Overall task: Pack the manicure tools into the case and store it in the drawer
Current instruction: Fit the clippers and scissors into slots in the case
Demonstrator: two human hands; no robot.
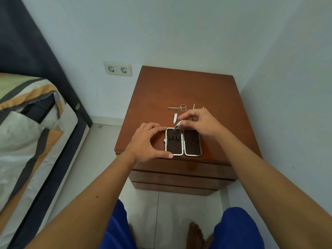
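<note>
An open manicure case (183, 142) with a dark lining and silver rim lies flat near the front edge of a brown nightstand (179, 87). My left hand (147, 141) grips the case's left half, thumb on its front corner. My right hand (201, 123) pinches a small silver nail clipper (177, 125), its tip touching the top of the left half. Small scissors (178, 108) and a second small clipper (175, 118) lie behind the case. Another thin tool (193, 106) shows partly behind my right hand.
The nightstand has shut drawers (179, 177) on its front below the top. A bed with a striped cover (32, 132) stands to the left. A double wall socket (117, 68) is on the wall. My bare feet (195, 234) are on the white tiled floor.
</note>
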